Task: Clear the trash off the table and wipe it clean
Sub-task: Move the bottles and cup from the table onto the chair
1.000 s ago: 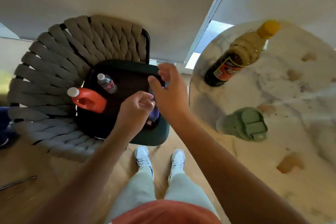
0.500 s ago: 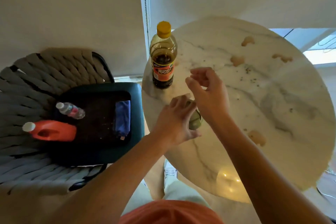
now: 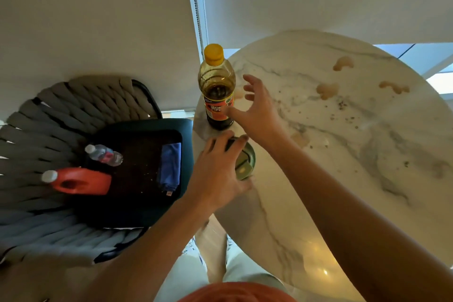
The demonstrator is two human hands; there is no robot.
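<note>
A round white marble table [image 3: 367, 203] carries several brown smears [image 3: 327, 91] and dark crumbs [image 3: 343, 105]. At its left edge stands a bottle [image 3: 217, 86] with a yellow cap, dark liquid and an orange label. Just in front of it sits a green lidded cup [image 3: 246, 163]. My left hand [image 3: 215, 171] curls over the cup's top and side and hides most of it. My right hand [image 3: 259, 110] hovers with fingers spread beside the bottle, its thumb at the label.
Left of the table, a woven chair [image 3: 49, 117] holds a dark tray [image 3: 137, 162]. On the tray lie a blue cloth [image 3: 170, 167], a small water bottle [image 3: 104, 154] and an orange jug [image 3: 81, 180]. A blind cord [image 3: 196, 7] hangs behind the bottle.
My view swung from the chair's tray to the table. Both hands left the tray; the left settled on the green cup, and the right opened and reached up to the bottle.
</note>
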